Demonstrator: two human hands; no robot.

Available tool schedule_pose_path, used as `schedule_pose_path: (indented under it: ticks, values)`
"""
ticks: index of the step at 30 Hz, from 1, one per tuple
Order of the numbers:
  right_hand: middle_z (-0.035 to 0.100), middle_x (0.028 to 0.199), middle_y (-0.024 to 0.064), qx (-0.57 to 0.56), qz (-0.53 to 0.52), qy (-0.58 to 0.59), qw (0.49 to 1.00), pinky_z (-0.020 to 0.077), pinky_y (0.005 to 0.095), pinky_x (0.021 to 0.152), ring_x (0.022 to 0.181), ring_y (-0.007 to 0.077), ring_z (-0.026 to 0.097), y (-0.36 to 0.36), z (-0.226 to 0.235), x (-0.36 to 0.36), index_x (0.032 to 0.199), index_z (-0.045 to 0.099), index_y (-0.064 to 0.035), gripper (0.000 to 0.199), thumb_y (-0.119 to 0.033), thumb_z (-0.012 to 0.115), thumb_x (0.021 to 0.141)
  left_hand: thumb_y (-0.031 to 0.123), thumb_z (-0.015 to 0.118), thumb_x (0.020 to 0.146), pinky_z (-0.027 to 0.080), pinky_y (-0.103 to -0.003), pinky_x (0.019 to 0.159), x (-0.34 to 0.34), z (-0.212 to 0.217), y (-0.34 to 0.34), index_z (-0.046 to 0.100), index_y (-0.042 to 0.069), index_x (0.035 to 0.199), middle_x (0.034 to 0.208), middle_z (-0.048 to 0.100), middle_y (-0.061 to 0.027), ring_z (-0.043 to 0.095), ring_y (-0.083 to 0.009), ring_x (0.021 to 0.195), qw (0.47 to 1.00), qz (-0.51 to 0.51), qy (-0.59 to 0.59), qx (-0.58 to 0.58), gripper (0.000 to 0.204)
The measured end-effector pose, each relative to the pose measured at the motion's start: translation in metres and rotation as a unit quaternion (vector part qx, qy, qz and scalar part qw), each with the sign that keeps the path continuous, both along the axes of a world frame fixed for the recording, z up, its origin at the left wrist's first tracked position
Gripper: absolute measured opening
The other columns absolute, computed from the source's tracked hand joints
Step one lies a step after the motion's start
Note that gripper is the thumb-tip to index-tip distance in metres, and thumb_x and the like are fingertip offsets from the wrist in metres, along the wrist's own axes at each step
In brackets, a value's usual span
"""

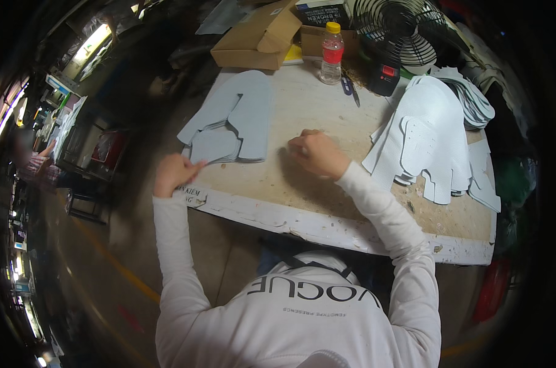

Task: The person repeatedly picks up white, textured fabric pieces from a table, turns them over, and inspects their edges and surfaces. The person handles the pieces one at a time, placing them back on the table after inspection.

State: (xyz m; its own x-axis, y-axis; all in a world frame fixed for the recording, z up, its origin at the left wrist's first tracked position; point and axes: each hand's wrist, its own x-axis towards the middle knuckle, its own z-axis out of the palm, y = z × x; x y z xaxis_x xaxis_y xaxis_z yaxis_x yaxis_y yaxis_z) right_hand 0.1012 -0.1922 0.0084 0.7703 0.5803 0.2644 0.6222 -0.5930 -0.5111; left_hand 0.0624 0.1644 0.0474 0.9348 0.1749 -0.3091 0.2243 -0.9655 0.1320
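Observation:
On the left of the table lies a stack of pale grey-white cut sheets (253,116), rounded at the far end and notched. A smaller stack of cut pieces (213,146) sits in its gap. My left hand (176,174) is at that smaller stack's near left corner, its fingers bent and drawn together, thumb and fingertip close to the edge. Whether it grips a sheet cannot be made out. Right of the stack, my right hand (318,153) hovers over the bare board with curled fingers. Anything inside them is hidden.
More cut sheets (434,110) are heaped at the right, with further stacked pieces (468,98) behind. Along the back stand a cardboard box (253,40), a yellow-capped bottle (332,55), purple-handled snips (349,88) and a black fan (400,27). Another person (38,162) is far left.

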Motion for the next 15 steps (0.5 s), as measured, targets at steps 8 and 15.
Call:
schedule_pose_path:
  ticks: [8,15]
  values:
    - [0.066,0.087,0.0120,0.081,-0.046,0.036,0.995,0.0498,0.0346,0.071,0.079,0.0282,0.063,-0.091,0.059,-0.029,0.104,0.067,-0.0044,0.024,-0.012,0.062,0.082,0.018,0.064,0.075,0.051,-0.031,0.070,0.001,-0.027,0.012,0.070,0.002,0.091,0.081,0.068,-0.0171,0.068,-0.0244,0.075,0.981,-0.108,-0.117,-0.108,0.023]
    - [0.066,0.095,0.0070,0.213,-0.203,-0.025,0.955,0.0466,0.0241,0.078,0.090,0.0112,0.060,-0.222,0.074,-0.041,0.114,0.064,-0.0049,0.026,-0.008,0.054,0.091,0.020,0.062,0.083,0.049,-0.029,0.068,0.011,0.038,-0.067,0.067,0.000,0.099,0.082,0.069,-0.0127,0.066,-0.0167,0.075,0.968,-0.192,-0.129,-0.093,0.026]
